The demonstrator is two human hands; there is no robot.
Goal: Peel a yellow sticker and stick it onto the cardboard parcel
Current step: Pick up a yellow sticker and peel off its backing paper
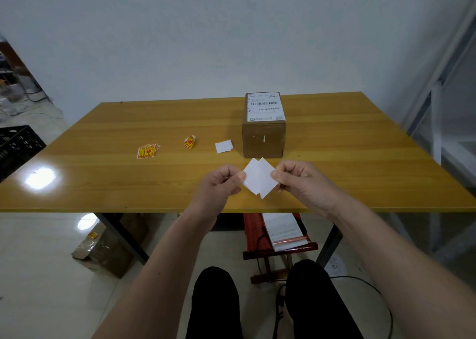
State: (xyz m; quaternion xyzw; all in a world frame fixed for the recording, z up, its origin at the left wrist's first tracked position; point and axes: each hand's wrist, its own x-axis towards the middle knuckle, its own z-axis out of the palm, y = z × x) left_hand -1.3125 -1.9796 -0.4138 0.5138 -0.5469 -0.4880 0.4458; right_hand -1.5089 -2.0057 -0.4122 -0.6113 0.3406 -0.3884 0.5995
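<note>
The wooden table [128, 122] has plenty of bare top, and the cardboard parcel [264, 137] stands upright toward its far middle, a white shipping label [265, 107] covering most of its top face, the brown front face plain and turned this way. Just in front of it, above the near edge, the left hand [221, 184] and right hand [301, 181] each pinch one side of the sticker [258, 177], which shows only white from here, seemingly parted into two overlapping leaves, so I judge the peel is under way. Best to draw the leaves apart slowly and keep the tacky side off the fingers. The front face looks the freest place to stick it, a short clear reach ahead. A loose white slip [223, 146], a curled yellow sticker [189, 142] and a small stack of yellow stickers [146, 151] lie well left of that path.
</note>
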